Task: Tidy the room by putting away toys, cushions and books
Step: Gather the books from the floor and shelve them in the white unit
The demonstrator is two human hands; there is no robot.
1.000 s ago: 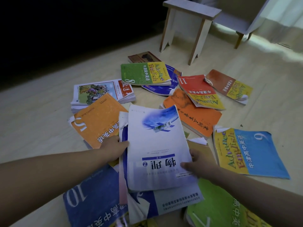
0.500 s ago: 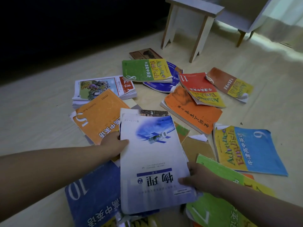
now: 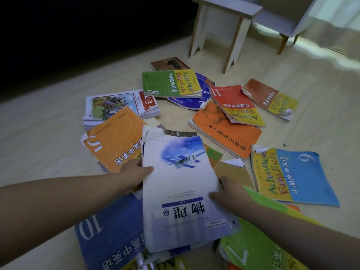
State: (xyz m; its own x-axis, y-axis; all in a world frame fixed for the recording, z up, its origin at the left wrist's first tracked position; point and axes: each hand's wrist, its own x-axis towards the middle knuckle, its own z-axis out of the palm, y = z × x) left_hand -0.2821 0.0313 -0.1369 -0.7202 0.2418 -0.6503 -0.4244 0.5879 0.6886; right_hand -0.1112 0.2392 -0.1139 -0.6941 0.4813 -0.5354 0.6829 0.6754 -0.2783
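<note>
Worn white-blue book point(image 3: 180, 190), satellite cover

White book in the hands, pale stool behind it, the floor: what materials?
The white-and-blue book: paper with a thin soft cover; its edges look worn and wavy. The pale stool: probably painted wood or board; flat panels, bare wood-coloured edges. The floor: light wood-look planks, laminate or real wood, can't tell; faint seams show.

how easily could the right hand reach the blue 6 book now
Probably yes, once freed: the right hand grips the white book, but the blue 6 book lies uncovered just beside it.
</note>
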